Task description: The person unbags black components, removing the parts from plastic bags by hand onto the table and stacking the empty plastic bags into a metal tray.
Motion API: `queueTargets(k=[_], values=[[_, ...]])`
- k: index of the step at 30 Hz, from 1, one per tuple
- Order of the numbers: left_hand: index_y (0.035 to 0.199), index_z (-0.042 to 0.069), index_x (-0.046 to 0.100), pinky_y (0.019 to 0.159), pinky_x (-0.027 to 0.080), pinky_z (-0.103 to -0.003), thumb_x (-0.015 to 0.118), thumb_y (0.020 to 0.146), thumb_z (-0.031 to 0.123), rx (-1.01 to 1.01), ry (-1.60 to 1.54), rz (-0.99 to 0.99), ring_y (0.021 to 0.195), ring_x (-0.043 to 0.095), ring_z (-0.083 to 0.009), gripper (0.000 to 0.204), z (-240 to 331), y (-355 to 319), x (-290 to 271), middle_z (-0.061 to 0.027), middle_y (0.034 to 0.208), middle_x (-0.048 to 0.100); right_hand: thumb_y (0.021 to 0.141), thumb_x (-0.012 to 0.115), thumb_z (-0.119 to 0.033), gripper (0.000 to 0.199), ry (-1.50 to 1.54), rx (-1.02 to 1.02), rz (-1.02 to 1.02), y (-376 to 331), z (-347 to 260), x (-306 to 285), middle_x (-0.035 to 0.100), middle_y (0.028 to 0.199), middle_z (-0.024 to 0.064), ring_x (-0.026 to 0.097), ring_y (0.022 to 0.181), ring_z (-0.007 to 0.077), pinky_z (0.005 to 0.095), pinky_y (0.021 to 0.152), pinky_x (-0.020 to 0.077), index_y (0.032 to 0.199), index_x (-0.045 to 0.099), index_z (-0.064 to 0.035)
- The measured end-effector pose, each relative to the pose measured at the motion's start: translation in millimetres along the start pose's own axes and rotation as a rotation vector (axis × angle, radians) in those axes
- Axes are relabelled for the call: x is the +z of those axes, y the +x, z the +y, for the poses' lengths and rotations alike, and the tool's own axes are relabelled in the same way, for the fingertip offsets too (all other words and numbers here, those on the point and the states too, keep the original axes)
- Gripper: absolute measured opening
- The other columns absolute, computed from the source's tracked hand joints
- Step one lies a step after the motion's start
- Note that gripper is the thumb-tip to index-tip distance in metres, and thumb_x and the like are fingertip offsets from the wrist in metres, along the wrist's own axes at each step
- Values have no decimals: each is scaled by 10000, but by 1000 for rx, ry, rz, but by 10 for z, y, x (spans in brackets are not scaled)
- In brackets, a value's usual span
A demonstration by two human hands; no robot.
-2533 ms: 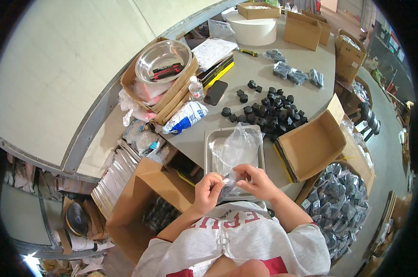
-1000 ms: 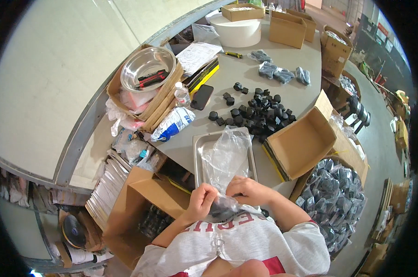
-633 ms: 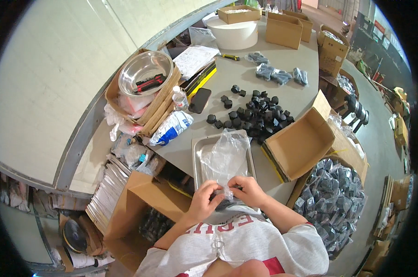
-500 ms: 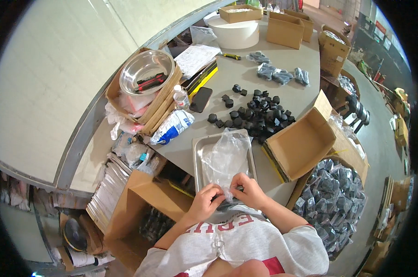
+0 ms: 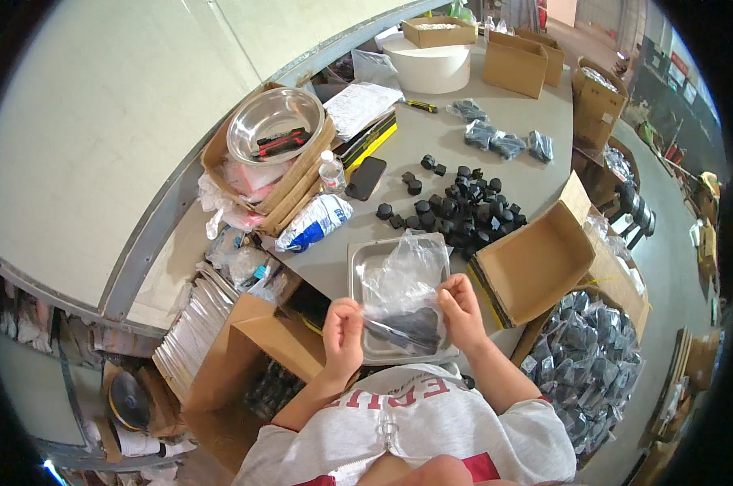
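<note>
At the far left, an open cardboard box stands low, beside the worktop, with dark items inside; above it a steel bowl sits on another carton, with red-and-black tools lying in it; just right of these, a blue-and-white packet and a small bottle are close together.

Next comes the left hand, thumb and fingers pinched on the left end of a see-through bag; the bag is spread between both hands, over the near part of a steel tray, its dark contents hanging toward the bottom, too blurred by the film to identify; it should be light, with thin, limp, rather slippery film and contents that are probably stiffer; the film could tear if pulled hard, so the upper corners look the best hold, pinched firmly and kept level. Behind it, a loose heap of plastic film lies on the tray.

The right hand pinches the bag's other end; beyond it are a pile of small black parts and a few wrapped dark pieces; then an open carton with a yellow-and-black side; at far right, bagged dark items fill a large box.
</note>
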State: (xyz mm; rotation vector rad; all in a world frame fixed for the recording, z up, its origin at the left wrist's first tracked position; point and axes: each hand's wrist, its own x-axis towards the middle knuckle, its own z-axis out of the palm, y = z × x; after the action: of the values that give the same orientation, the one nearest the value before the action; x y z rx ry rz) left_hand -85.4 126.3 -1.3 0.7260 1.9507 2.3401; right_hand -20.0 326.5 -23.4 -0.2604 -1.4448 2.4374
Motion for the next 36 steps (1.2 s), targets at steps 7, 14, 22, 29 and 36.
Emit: queueTargets(k=[7,14,22,29,36], values=[[992,98,454,817,441,-350,513,931,165,-490,-637,493,847,520,-142,108,-401,372,126,-20,958,525,740,757,-233,876,110,94,-410,-415,560,-150,250,1388,84,287,1290,255,447,1034,285,1360,148,-126],[1028,177,472,771,422,-372,584,885,310,-530,-579,101,916,470,-121,225,-510,902,912,22,976,483,875,522,-82,252,-217,-228,335,359,224,-212,529,987,32,515,801,106,249,645,464,1118,473,-36],[1016,84,501,785,455,-265,579,895,148,-397,-319,-287,868,530,-89,158,-413,543,665,-1,944,529,792,654,-130,183,-852,-195,473,1521,-375,-1170,575,606,65,572,528,133,274,492,446,740,569,24],[998,36,538,800,482,-258,590,866,83,-398,-121,36,857,568,-106,149,-211,38,-629,-29,911,569,831,569,-192,171,-1619,-329,427,1987,-511,-1411,645,778,162,622,792,336,420,686,472,874,621,-35],[920,27,545,669,457,-245,561,861,55,-301,236,712,721,535,-93,67,-348,-907,-2083,-16,801,550,804,506,-116,81,-1924,-401,439,2016,-614,-1181,576,925,135,567,886,340,451,747,448,873,539,-92]])
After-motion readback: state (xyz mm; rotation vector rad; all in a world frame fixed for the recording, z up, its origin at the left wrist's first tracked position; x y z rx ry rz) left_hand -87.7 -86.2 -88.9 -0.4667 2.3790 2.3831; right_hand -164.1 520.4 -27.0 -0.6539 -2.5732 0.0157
